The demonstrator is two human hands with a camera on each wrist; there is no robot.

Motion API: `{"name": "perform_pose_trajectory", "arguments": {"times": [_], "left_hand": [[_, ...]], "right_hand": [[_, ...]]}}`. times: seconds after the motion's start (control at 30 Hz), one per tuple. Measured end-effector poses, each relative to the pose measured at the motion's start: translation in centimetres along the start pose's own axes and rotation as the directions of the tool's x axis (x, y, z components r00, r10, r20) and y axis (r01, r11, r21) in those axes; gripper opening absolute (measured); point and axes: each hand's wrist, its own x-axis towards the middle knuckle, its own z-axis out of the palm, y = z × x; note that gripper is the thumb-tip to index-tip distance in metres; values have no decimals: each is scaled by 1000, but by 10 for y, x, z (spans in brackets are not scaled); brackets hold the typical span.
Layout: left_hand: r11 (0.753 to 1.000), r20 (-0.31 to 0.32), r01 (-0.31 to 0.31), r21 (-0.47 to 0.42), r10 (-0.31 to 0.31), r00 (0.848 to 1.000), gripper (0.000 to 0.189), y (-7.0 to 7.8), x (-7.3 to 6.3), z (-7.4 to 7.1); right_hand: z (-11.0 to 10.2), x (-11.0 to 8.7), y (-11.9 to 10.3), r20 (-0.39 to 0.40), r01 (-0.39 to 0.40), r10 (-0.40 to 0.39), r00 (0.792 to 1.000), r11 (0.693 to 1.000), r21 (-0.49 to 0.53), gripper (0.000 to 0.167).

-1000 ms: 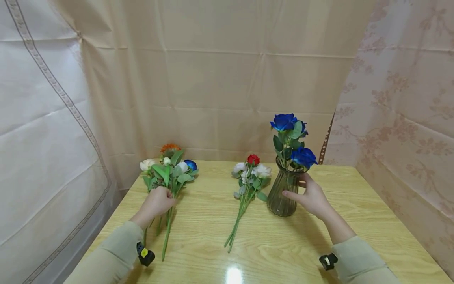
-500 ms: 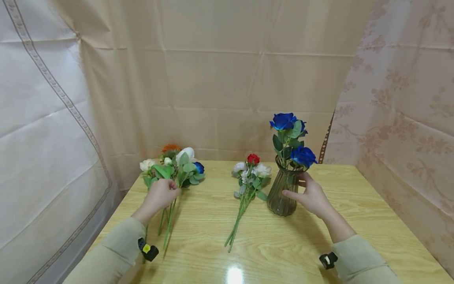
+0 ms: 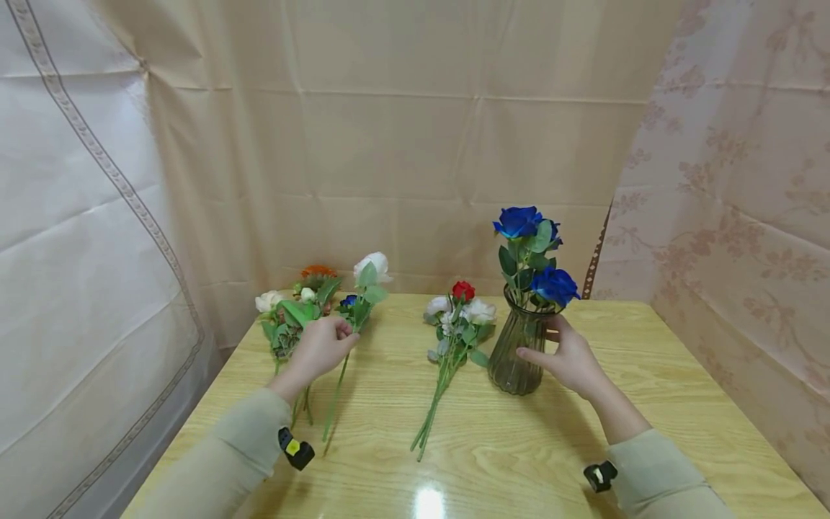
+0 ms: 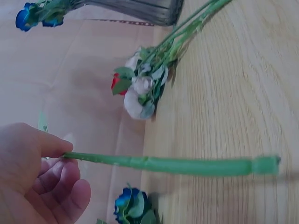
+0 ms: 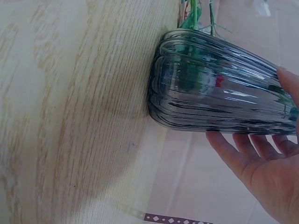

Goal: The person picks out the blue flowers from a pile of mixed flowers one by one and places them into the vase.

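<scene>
My left hand (image 3: 320, 353) pinches a white rose (image 3: 372, 267) by its green stem (image 4: 187, 165) between thumb and fingers. The bloom is raised above the back of the table, and the stem slants down toward the front. Beside it lies a blue rose (image 3: 349, 300), partly behind the leaves. At the right, my right hand (image 3: 573, 360) holds the ribbed smoky glass vase (image 3: 515, 353), thumb on one side and fingers on the other. The vase stands upright on the table, with several blue roses (image 3: 517, 223) in it.
Under and left of my left hand lie more flowers, among them an orange flower (image 3: 318, 272) and a white flower (image 3: 268, 301). A bunch with a red rose (image 3: 463, 291) and white blooms lies mid-table, left of the vase. A beige curtain (image 3: 402, 166) hangs behind the table (image 3: 389, 476).
My left hand has lifted the white rose out of the left pile and moved it to the right. The right hand and the vase have stayed still.
</scene>
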Motion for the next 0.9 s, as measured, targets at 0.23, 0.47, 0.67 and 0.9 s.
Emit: {"name": "perform_pose_trajectory", "arguments": {"times": [0.23, 0.47, 0.67, 0.9], "left_hand": [[999, 30, -40, 25, 39, 999, 13, 14, 6, 19], [1000, 92, -17, 6, 16, 996, 11, 22, 10, 42], [1000, 157, 8, -10, -7, 988, 14, 30, 10, 59], [999, 211, 39, -3, -38, 977, 25, 34, 12, 74]], "right_hand": [[0, 0, 1, 1, 7, -7, 1000, 1000, 0, 93], [0, 1, 2, 4, 2, -2, 1000, 1000, 5, 95], [0, 1, 2, 3, -2, 2, 1000, 1000, 0, 95], [0, 1, 1, 3, 2, -2, 1000, 1000, 1, 95]]}}
